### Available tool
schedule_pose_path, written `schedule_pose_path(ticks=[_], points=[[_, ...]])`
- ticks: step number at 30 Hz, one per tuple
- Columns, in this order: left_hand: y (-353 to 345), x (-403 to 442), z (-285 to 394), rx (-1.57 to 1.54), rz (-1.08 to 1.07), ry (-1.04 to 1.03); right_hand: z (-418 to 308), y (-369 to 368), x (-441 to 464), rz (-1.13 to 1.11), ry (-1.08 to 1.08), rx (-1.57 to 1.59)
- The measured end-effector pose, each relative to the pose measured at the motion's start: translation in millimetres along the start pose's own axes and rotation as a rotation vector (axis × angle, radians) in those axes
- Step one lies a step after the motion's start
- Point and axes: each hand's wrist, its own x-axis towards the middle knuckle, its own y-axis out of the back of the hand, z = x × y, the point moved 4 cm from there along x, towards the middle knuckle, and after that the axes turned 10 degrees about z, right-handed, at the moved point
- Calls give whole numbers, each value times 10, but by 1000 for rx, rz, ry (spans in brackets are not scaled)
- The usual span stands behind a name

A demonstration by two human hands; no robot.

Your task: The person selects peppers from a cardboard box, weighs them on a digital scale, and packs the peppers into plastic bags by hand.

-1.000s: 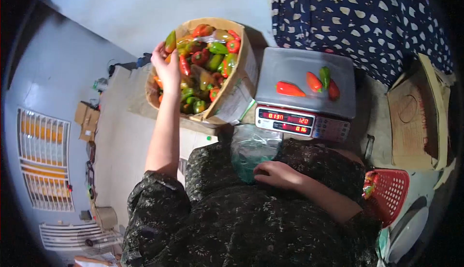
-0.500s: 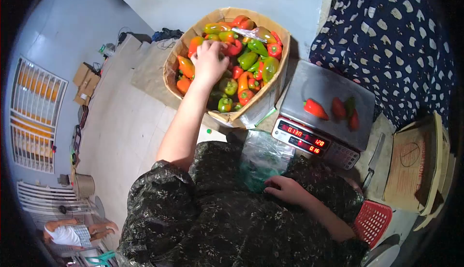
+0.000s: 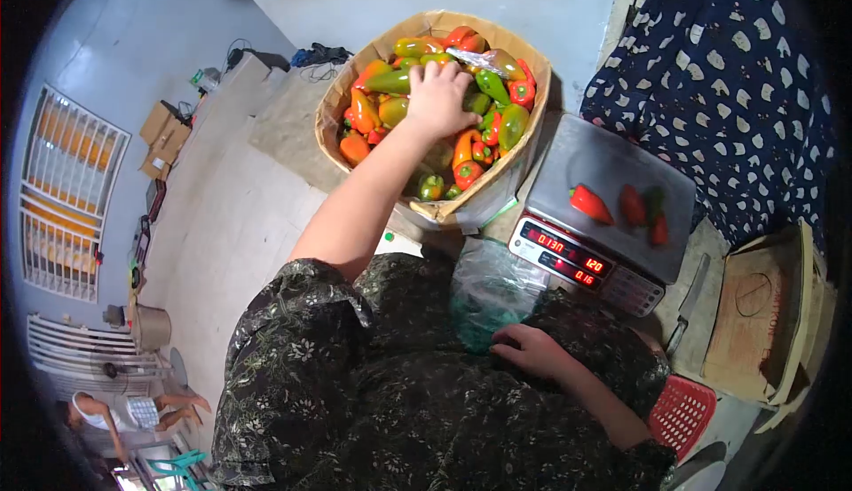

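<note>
My left hand [image 3: 441, 100] reaches into a paper-lined box [image 3: 328, 118] heaped with red, orange and green peppers [image 3: 388, 82]. Its fingers are spread over the pile with the thumb apart, and the peppers directly beneath the palm are hidden. Low on my lap rests my right hand [image 3: 532, 349], its fingers loosely bent, thumb apart, nothing visible in it. It lies beside the lower edge of a clear and green plastic bag [image 3: 499, 287]. On a digital scale [image 3: 559, 158] with a lit red display lie several peppers [image 3: 591, 204], red ones and a dark green one.
A knife [image 3: 690, 300] lies right of the scale, near a cardboard box [image 3: 754, 313] and a red perforated basket [image 3: 682, 411]. Dark patterned cloth [image 3: 710, 74] hangs behind the scale. At far left a person [image 3: 133, 411] sits by a grey bin [image 3: 151, 327].
My left hand has shifted right across the pepper pile, and its fingers have spread. A long green pepper now shows at the left of the pile. My right hand stays on my lap.
</note>
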Motion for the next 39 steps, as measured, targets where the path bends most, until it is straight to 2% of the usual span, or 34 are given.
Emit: schedule_pose_path(ticks=[2, 4, 6, 8, 9, 13, 14, 15, 18, 20, 22, 25, 28, 31, 34, 39], points=[[-13, 61, -33, -4, 34, 98, 36, -32, 7, -3, 10, -20], [-17, 78, 5, -34, 268, 51, 110, -38, 42, 7, 15, -53], [-84, 27, 238, -271, 238, -110, 89, -2, 53, -1, -19, -34], [-130, 6, 504, -598, 51, -259, 67, 4, 59, -13, -53, -11], [-60, -4, 573, -573, 128, -256, 72, -10, 65, -17, -39, -10], [-127, 14, 526, -613, -48, -168, 72, -12, 80, -19, 41, -12], [-100, 22, 507, -640, -58, -122, 60, -20, 89, -18, 63, -10], [-99, 26, 477, -767, -157, 0, 61, -18, 96, -9, 61, -4], [-76, 61, 314, -995, 1, 80, 76, -8, 85, -5, 55, 1], [73, 79, 158, -855, 207, 120, 76, 2, 80, -14, 33, -13], [-66, 96, -113, -785, 267, 276, 50, 8, 80, -34, 11, -13], [-32, 25, -261, -1016, 220, 556, 39, 3, 72, -34, 1, 7], [52, 2, -256, -964, 313, 530, 42, 4, 78, -24, 11, -2], [25, 1, -340, -809, 567, 496, 51, -4, 79, -23, 0, -6], [135, 35, -195, -306, 634, 200, 66, -15, 83, -23, 4, 1], [216, 30, -153, -290, 615, 233, -3, -7, 71, -26, 8, -20]])
